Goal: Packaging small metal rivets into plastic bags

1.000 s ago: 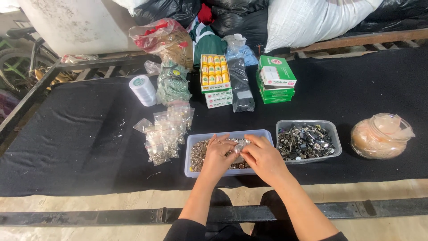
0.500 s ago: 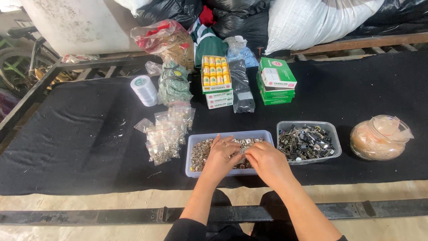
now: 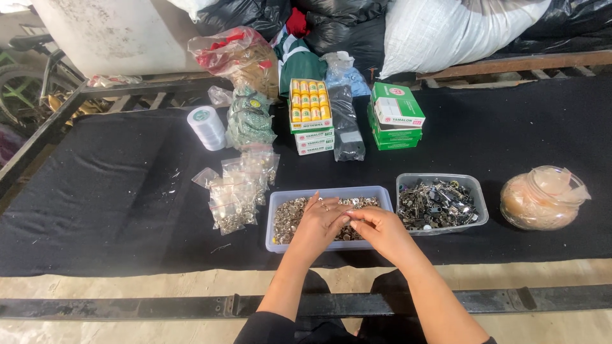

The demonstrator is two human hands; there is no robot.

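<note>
My left hand (image 3: 319, 224) and right hand (image 3: 380, 230) meet over the near tray (image 3: 278, 202) of small metal fittings (image 3: 290, 215). Fingertips pinched together, probably on one fitting; too small to tell. Second tray (image 3: 479, 202) of darker hardware just right. Filled baggies (image 3: 236, 191) left. Bag-lined bowl (image 3: 542, 199) far right. Tape roll (image 3: 206, 127) and boxes (image 3: 395, 116) beyond, nothing blocking.

Small workshop or storeroom for sewing hardware: black cloth-covered bench (image 3: 95, 210) on a metal frame, plastic trays of metal fittings (image 3: 440, 202), boxes of thread spools (image 3: 309, 105), small bagged parts (image 3: 239, 188), stuffed sacks (image 3: 446, 32) behind, a bicycle (image 3: 25, 83) at the side.
</note>
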